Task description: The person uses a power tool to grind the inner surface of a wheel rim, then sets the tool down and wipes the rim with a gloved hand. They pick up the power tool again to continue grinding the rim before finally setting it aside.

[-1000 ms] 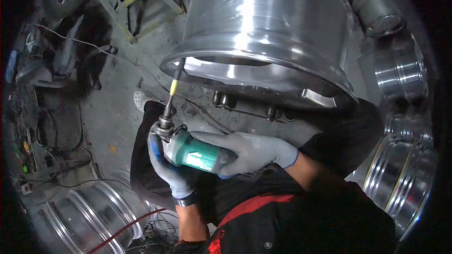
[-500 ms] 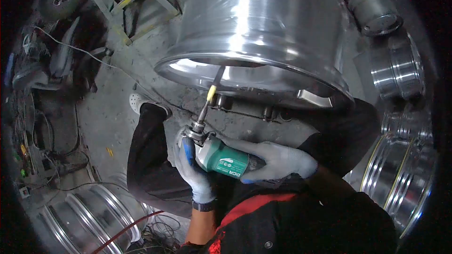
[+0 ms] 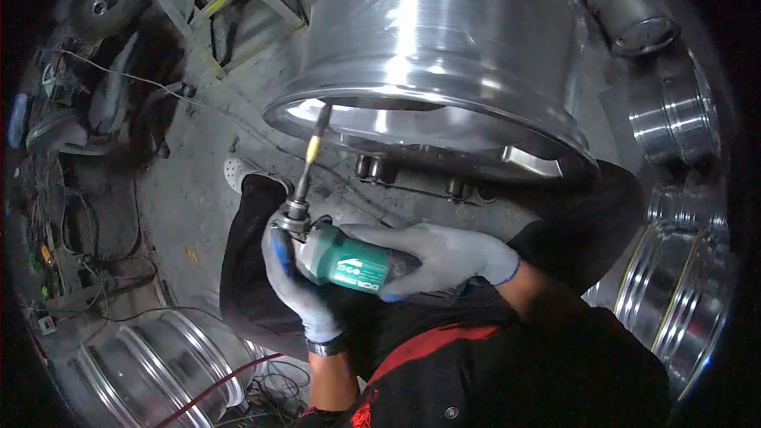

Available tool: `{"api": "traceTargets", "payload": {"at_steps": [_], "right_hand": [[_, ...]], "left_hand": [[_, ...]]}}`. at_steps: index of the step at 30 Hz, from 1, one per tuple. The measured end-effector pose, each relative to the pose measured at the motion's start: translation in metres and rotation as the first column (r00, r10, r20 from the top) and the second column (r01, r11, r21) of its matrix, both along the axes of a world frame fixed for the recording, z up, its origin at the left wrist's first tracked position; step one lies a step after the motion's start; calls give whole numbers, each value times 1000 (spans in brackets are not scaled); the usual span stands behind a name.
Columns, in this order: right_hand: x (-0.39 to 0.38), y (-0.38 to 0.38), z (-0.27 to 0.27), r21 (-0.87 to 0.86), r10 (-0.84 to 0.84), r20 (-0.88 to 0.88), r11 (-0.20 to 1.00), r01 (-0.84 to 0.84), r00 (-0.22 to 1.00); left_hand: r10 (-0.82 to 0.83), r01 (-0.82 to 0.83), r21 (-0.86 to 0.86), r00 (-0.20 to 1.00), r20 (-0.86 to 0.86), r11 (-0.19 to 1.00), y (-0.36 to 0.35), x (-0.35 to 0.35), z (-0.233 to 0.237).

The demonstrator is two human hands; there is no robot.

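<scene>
Both hands wear pale gloves with blue patches. My left hand [image 3: 300,289] is wrapped around the head end of a green angle grinder [image 3: 355,263], just below its metal collar. Around the dark rear body of the tool closes my right hand [image 3: 456,257]. A long shaft [image 3: 303,178] with a yellow band rises from the grinder head, and its dark tip overlaps the left part of the opening of a large shiny metal wheel [image 3: 452,40]. The wheel lies tilted in front of me, its lip towards my hands; a spoke edge shows inside.
Under the wheel is a low stand with rollers [image 3: 412,189]. More metal wheels [image 3: 674,301] stand at the right, and another wheel [image 3: 151,368] lies lower left beside tangled cables [image 3: 273,388]. A metal frame [image 3: 230,8] and a round disc [image 3: 107,1] are at upper left.
Both hands have carried the grinder to the left. Its shaft tip has shifted from further inside the wheel's opening towards the left side of the lip.
</scene>
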State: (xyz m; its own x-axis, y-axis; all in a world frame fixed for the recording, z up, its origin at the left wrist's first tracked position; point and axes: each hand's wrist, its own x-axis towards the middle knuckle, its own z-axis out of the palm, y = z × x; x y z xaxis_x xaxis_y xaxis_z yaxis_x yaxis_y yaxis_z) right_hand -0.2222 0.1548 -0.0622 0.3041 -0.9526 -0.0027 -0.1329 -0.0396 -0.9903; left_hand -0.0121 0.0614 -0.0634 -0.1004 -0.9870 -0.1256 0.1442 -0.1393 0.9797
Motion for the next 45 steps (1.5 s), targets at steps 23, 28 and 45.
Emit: {"api": "traceTargets", "payload": {"at_steps": [23, 28, 45], "right_hand": [[-24, 22, 19, 224, 30, -19, 974, -25, 999], [-24, 11, 21, 291, 56, -46, 956, -40, 997], [-20, 4, 14, 201, 67, -35, 978, -58, 997]], "left_hand": [[-104, 126, -91, 972, 212, 988, 16, -17, -22], [-1, 33, -135, 972, 234, 990, 14, -18, -15], [49, -44, -51, 994, 95, 998, 13, -18, -2]]}}
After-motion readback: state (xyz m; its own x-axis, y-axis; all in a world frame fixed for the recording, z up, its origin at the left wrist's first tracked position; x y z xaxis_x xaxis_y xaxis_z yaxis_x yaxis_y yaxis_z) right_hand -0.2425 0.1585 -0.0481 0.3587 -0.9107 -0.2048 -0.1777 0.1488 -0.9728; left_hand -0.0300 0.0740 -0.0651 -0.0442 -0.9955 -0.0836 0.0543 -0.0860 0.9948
